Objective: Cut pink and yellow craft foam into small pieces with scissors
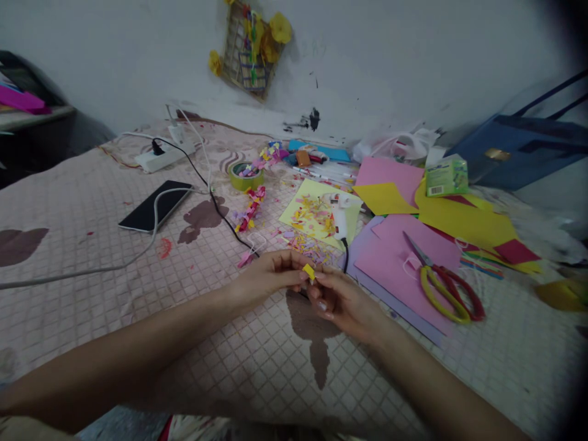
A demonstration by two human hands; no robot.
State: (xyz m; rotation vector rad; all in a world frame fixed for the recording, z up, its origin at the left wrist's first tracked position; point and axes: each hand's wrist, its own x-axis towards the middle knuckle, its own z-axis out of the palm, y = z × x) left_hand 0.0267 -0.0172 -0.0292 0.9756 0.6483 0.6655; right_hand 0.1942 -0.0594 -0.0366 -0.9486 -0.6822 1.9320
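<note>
Both hands meet over the quilted bed cover, fingertips pinching a small piece of yellow paper [309, 271] between them. My left hand [273, 272] holds its left side with thumb and fingers. On the other side, my right hand [346, 300] grips it with thumb and forefinger, the other fingers curled below. Just beyond the hands lie many small paper scraps [310, 246]. A white glue gun [339, 219] with a black cord rests on a pale yellow sheet [294, 211] covered in paper bits. Left of it is a pink paper-flower strip [252, 208].
Scissors [443, 288] with red and yellow handles lie on pink paper [390, 260] at right. A roll of tape [247, 176], a dark phone [156, 206] and a white power strip [165, 155] are at left, with cords across the cover [206, 361]. A blue bag [523, 150] stands back right.
</note>
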